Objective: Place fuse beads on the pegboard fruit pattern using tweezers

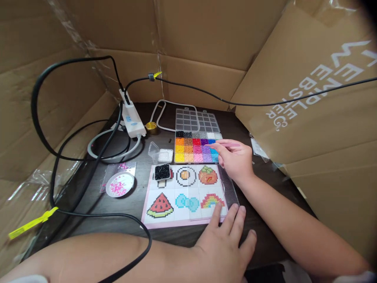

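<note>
My right hand (237,159) is closed around pink tweezers (228,144), whose tip is over the purple beads of a compartment box (188,161). The box holds small beads sorted by colour. My left hand (225,236) lies open, fingers spread, on the lower right corner of a pattern sheet (171,202) and a clear pegboard (231,188). Printed on the sheet are a watermelon, a bow, a rainbow, an egg and other pixel pictures. A small tub of black beads (162,172) stands on its upper left; a tub of white beads (165,155) is just behind.
At left, a white dish (120,184) with pink beads rests partly on another pegboard (131,169). A power strip (132,118) and looped black cables (35,110) stand behind it. A gold cup (151,126) is near the back. Cardboard walls (200,31) surround the dark table (88,204).
</note>
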The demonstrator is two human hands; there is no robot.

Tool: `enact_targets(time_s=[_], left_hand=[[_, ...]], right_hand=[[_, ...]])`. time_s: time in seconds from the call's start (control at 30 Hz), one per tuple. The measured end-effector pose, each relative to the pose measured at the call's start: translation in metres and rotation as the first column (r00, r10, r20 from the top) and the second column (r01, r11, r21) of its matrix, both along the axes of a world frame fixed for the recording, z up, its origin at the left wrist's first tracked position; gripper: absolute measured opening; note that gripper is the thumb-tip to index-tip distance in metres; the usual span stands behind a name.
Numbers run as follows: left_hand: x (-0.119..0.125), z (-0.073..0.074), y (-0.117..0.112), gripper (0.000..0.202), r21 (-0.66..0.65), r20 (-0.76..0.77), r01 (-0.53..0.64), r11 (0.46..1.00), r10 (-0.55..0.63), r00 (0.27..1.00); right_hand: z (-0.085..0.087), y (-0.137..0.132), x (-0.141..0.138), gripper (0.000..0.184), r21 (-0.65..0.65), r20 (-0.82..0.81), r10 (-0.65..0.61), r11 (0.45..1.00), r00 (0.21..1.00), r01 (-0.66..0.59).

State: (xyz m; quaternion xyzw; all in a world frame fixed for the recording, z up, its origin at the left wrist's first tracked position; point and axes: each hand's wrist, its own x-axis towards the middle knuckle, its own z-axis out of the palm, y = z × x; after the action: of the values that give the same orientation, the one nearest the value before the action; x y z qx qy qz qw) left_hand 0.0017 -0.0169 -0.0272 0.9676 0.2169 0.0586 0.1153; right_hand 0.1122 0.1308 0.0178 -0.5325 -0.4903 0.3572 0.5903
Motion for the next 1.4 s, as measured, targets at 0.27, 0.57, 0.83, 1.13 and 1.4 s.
enact_targets(time_s=[0.27,0.57,0.83,1.13,1.4], left_hand=[[-0.001,0.007,-0.004,0.075,-0.037,-0.007,-0.021,0.999,0.021,1.000],[0.000,0.010,-0.005,0.077,-0.070,-0.051,-0.028,0.997,0.025,0.998],[0.001,0.014,-0.002,0.075,-0.094,-0.058,-0.028,0.995,0.022,0.998],[0.001,0.013,-0.003,0.072,-0.099,-0.042,-0.030,0.995,0.026,0.999],[0.001,0.014,-0.002,0.071,-0.088,-0.026,-0.034,0.996,0.032,0.999]], right_hand=[[-0.006,-0.054,0.030,0.025,-0.145,0.005,-0.026,0.989,1.000,0.027],[-0.021,-0.079,0.037,0.028,-0.281,0.002,-0.061,0.958,0.998,0.059],[-0.018,-0.076,0.032,0.026,-0.288,0.036,-0.039,0.956,0.999,0.048],[-0.015,-0.073,0.029,0.027,-0.311,0.035,-0.035,0.949,0.999,0.044],[-0.016,-0.071,0.030,0.026,-0.311,0.035,-0.022,0.950,0.999,0.032]])
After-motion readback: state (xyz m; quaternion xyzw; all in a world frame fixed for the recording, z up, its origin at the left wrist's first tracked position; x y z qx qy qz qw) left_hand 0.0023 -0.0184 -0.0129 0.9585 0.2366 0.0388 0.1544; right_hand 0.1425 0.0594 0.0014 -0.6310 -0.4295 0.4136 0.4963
